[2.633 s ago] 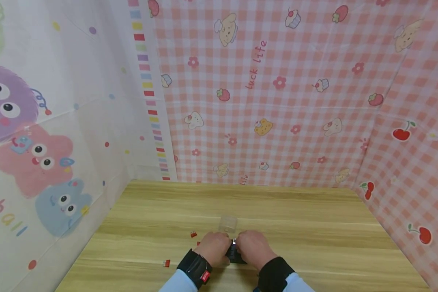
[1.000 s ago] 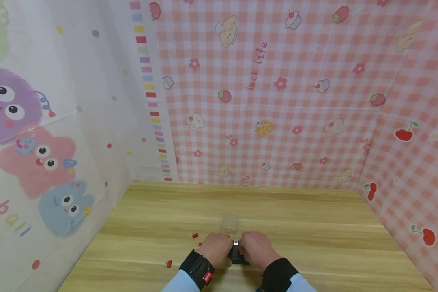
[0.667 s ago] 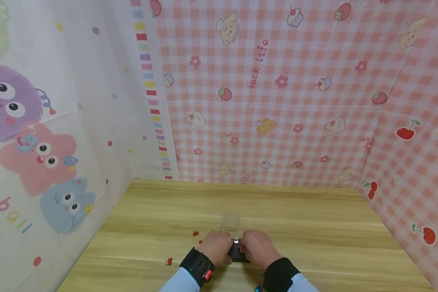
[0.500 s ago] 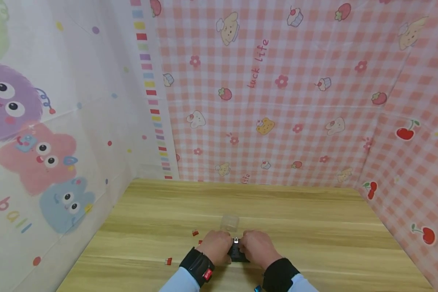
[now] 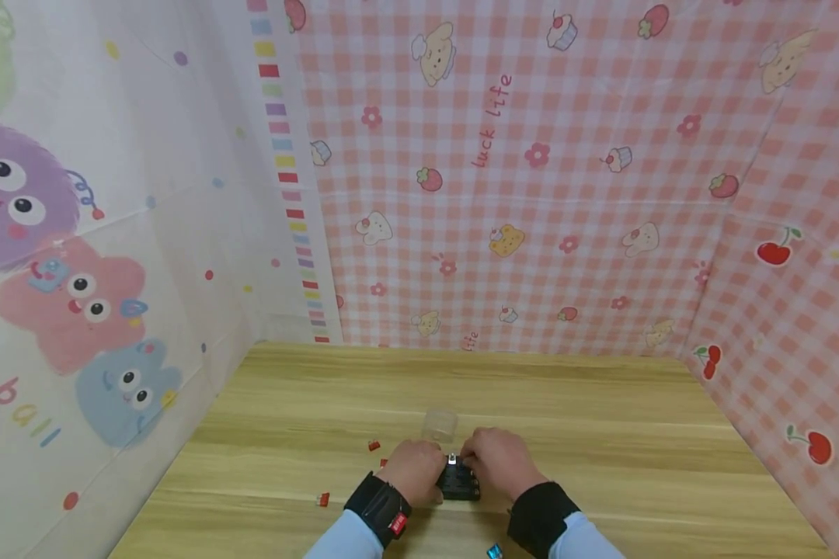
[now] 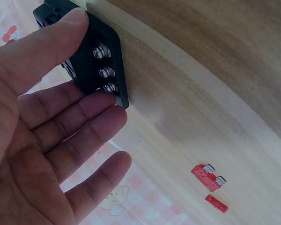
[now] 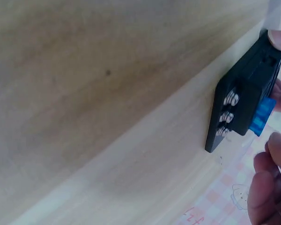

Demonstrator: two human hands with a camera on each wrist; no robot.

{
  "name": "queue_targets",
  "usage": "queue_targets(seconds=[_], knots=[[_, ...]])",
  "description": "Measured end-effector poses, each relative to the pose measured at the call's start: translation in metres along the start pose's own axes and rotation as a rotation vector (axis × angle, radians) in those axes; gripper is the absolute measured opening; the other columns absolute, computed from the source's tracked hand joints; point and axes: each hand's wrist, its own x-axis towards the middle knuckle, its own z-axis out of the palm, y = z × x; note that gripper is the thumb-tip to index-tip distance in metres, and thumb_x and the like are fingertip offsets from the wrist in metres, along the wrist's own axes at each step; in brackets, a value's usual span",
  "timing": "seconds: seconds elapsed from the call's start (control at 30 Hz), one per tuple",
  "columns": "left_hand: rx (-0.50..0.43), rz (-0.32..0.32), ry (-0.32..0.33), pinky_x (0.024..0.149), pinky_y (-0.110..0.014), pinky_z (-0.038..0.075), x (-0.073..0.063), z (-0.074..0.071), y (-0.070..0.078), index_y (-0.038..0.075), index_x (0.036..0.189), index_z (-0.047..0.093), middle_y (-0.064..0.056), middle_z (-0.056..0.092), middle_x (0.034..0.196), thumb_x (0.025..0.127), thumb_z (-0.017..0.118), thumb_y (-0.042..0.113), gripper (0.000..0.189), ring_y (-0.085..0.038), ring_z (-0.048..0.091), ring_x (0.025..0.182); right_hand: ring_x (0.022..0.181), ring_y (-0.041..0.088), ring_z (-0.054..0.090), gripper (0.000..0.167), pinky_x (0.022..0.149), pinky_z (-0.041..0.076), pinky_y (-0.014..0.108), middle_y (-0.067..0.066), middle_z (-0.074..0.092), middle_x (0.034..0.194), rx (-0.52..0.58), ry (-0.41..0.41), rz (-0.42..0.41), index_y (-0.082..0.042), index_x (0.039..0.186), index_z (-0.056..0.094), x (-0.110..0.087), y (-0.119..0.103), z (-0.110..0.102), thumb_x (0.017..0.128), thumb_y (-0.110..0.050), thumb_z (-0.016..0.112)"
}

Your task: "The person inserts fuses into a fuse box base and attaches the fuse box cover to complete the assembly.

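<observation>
A black fuse block (image 5: 459,483) with silver screw terminals along its side lies on the wooden table. My left hand (image 5: 412,471) grips its left side, thumb (image 6: 74,23) on top and fingertips at the terminal edge. On the block's right side, a blue blade fuse (image 7: 262,116) stands seated in a slot. My right hand (image 5: 503,462) is just beside it; in the right wrist view its thumb and fingers (image 7: 264,192) are bent, apart from the fuse, with nothing seen between them.
Red blade fuses (image 5: 323,499) lie left of the left hand, two of them close together in the left wrist view. A clear plastic cover (image 5: 439,425) sits behind the block. Another blue fuse (image 5: 494,551) lies near the front edge, by the right wrist strap (image 5: 541,519).
My right hand has drawn back to the right and away from the block, uncovering its right side. The left hand keeps its grip and the block stays in place.
</observation>
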Motion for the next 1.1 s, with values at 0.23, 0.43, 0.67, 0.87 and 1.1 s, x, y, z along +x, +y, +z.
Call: queue_targets(seconds=[0.23,0.43,0.67,0.87,1.1], knots=[[0.011,0.005,0.0,0.068,-0.033,0.047,-0.0001,-0.0005,0.0002,0.013,0.094,0.074,0.004,0.062,0.079,0.068,0.091,0.037,0.039,-0.011,0.056,0.071,0.068,0.01,0.06,0.013,0.062,0.049,0.033,-0.005,0.07,0.077,-0.04,-0.006,-0.005,-0.015,0.078,0.077,0.0001,0.0006,0.0024,0.08,-0.002,0.076],[0.001,0.007,-0.005,0.068,-0.033,0.048,0.001,-0.0016,0.0004,0.012,0.094,0.074,0.004,0.062,0.079,0.069,0.09,0.036,0.039,-0.011,0.056,0.07,0.068,0.012,0.059,0.012,0.063,0.048,0.034,-0.006,0.069,0.076,-0.03,0.018,0.018,-0.015,0.077,0.076,0.0002,0.0017,0.0054,0.079,-0.003,0.077],[0.002,0.001,0.005,0.066,-0.031,0.048,0.0007,-0.0024,0.0017,0.012,0.094,0.074,0.004,0.062,0.078,0.067,0.091,0.036,0.04,-0.01,0.055,0.068,0.07,0.012,0.059,0.006,0.065,0.048,0.035,-0.005,0.068,0.077,-0.014,0.005,0.035,-0.013,0.079,0.077,-0.0003,0.0022,0.0046,0.08,-0.007,0.079],[0.014,-0.01,0.013,0.066,-0.032,0.048,0.0002,-0.0029,0.0014,0.012,0.092,0.074,0.004,0.063,0.078,0.067,0.091,0.036,0.039,-0.01,0.055,0.067,0.068,0.012,0.059,0.006,0.064,0.048,0.034,-0.005,0.069,0.076,-0.024,-0.004,0.035,-0.013,0.08,0.077,0.001,0.0004,0.005,0.081,-0.008,0.079],[0.012,-0.017,0.013,0.065,-0.032,0.048,-0.0003,-0.0012,0.0008,0.012,0.091,0.074,0.004,0.062,0.077,0.066,0.092,0.036,0.038,-0.01,0.055,0.066,0.066,0.011,0.058,0.006,0.061,0.047,0.032,-0.006,0.069,0.075,-0.027,0.005,0.009,-0.014,0.079,0.078,0.0008,0.0013,0.0059,0.08,-0.007,0.079]])
